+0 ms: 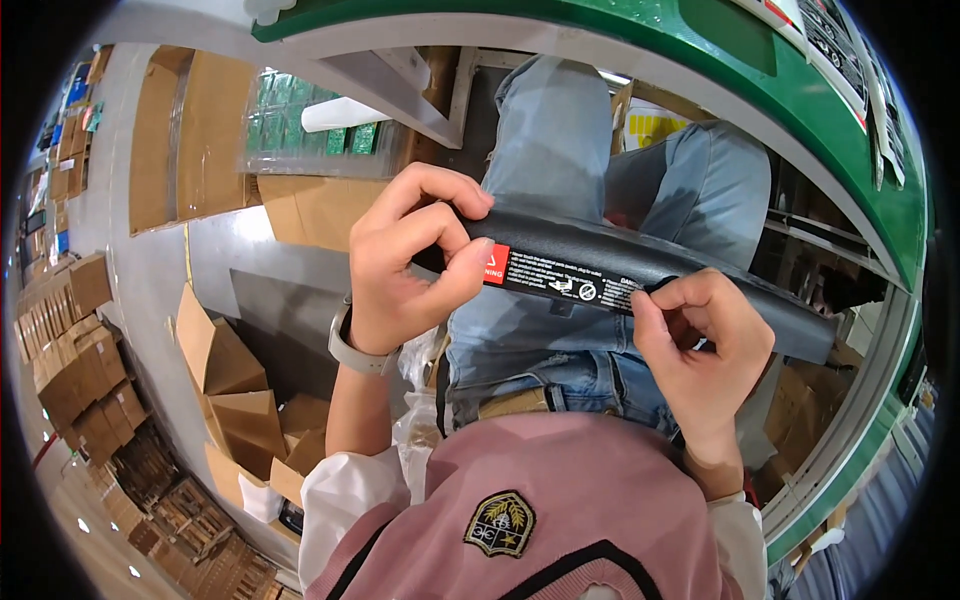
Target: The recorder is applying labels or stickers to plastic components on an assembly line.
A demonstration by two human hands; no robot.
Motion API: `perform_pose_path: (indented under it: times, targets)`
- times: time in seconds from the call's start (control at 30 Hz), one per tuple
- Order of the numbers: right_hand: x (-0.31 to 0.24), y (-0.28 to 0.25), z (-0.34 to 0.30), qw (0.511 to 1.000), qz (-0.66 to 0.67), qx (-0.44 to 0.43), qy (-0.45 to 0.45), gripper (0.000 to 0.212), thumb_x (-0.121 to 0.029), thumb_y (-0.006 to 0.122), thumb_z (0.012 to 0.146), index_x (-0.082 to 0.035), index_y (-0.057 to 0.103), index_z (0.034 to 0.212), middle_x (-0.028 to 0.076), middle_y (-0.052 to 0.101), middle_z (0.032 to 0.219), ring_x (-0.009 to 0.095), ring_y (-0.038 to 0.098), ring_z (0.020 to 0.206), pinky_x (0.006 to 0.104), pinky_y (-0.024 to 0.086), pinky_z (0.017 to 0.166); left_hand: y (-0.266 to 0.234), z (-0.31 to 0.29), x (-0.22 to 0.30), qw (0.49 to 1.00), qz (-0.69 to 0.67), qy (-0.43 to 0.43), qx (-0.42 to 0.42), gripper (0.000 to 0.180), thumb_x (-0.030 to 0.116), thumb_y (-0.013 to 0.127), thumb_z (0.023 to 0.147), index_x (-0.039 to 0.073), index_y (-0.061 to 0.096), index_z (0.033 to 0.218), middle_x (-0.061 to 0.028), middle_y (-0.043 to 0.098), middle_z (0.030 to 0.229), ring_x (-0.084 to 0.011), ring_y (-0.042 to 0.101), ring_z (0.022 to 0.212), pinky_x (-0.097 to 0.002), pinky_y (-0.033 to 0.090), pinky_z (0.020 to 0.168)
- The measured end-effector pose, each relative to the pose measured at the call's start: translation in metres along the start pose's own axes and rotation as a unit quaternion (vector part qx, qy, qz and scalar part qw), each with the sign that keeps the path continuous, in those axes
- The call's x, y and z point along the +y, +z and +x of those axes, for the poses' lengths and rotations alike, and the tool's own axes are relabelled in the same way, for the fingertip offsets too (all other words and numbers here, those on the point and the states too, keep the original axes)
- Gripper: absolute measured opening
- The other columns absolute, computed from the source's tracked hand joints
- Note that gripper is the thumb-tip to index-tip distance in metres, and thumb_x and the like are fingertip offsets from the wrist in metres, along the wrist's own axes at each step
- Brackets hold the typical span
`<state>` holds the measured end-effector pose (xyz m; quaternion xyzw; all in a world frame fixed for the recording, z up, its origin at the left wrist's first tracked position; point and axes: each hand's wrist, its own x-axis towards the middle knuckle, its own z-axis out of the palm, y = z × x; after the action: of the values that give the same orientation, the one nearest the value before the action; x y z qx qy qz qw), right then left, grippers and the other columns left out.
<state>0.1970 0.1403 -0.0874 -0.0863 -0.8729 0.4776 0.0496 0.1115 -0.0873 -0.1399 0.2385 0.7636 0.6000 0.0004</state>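
Observation:
A long, dark, tube-like object (610, 250) with a smooth, slightly shiny surface lies across my lap, slanting down to the right. Along its near side runs a black warning label (545, 278) with white print and a red end. My left hand (410, 265) is closed around the object's left end, its thumb pressed by the label's red part. With thumb and forefinger, my right hand (705, 345) pinches the label's right end. Whether the label is stuck down along its whole length, I cannot tell. A grey watch band (357, 345) circles my left wrist.
A green-edged workbench (640, 50) curves over my knees and down the right side. On the left stand an opened carton (235, 430) and a clear tray of green boards (285, 125). Stacked cartons (90, 370) line the far left.

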Motion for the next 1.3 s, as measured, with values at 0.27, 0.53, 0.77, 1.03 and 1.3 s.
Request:
perform_pose_path:
  times: [0.27,0.53,0.77,1.03,1.3]
  targets:
    - [0.0,0.001,0.003,0.999,-0.024,0.002,-0.034,0.019,0.004,0.077,0.074,-0.002,0.059,0.073,0.002,0.059,0.066,0.006,0.052,0.047,0.0208,0.039,0.043,-0.003,0.005,-0.001,1.0,0.008,-0.001,-0.028,0.021,-0.003,0.068,0.069,0.0,0.049,0.06,-0.0121,0.062,0.094,-0.0163,0.06,0.077,-0.0249,0.046,0.06]
    - [-0.002,0.003,0.004,0.999,-0.032,0.0,-0.028,0.018,0.004,0.076,0.074,-0.002,0.059,0.072,0.002,0.059,0.065,0.006,0.051,0.047,0.0207,0.039,0.043,-0.001,0.005,0.001,0.999,0.033,0.001,-0.036,0.024,-0.007,0.067,0.068,0.0,0.046,0.06,-0.0106,0.062,0.096,-0.0111,0.054,0.066,-0.0231,0.041,0.053]
    - [-0.002,0.0,0.006,1.0,-0.018,-0.011,0.005,0.017,0.005,0.076,0.074,-0.001,0.059,0.073,0.003,0.058,0.065,0.006,0.052,0.048,0.0207,0.039,0.043,-0.005,0.002,-0.009,0.994,0.074,0.064,-0.038,0.03,-0.004,0.072,0.069,0.004,0.044,0.06,-0.0124,0.062,0.098,-0.0154,0.059,0.079,-0.0272,0.045,0.061]
    - [-0.002,0.003,0.008,0.999,-0.02,-0.024,-0.025,0.018,0.005,0.073,0.077,0.0,0.057,0.073,-0.002,0.056,0.06,-0.001,0.049,0.05,0.0152,0.035,0.046,-0.003,-0.01,-0.02,0.989,-0.113,-0.09,0.037,0.04,0.004,0.079,0.071,0.008,0.039,0.072,-0.0163,0.062,0.102,-0.0186,0.058,0.094,-0.0287,0.044,0.083]
    - [-0.002,0.003,0.007,0.998,-0.032,-0.032,-0.041,0.016,0.004,0.074,0.075,-0.002,0.059,0.075,0.003,0.059,0.069,0.008,0.055,0.049,0.0208,0.042,0.045,-0.004,-0.012,-0.022,0.988,-0.123,-0.085,0.03,0.041,0.006,0.079,0.074,0.009,0.038,0.073,-0.0167,0.061,0.104,-0.0185,0.057,0.098,-0.0301,0.043,0.088]
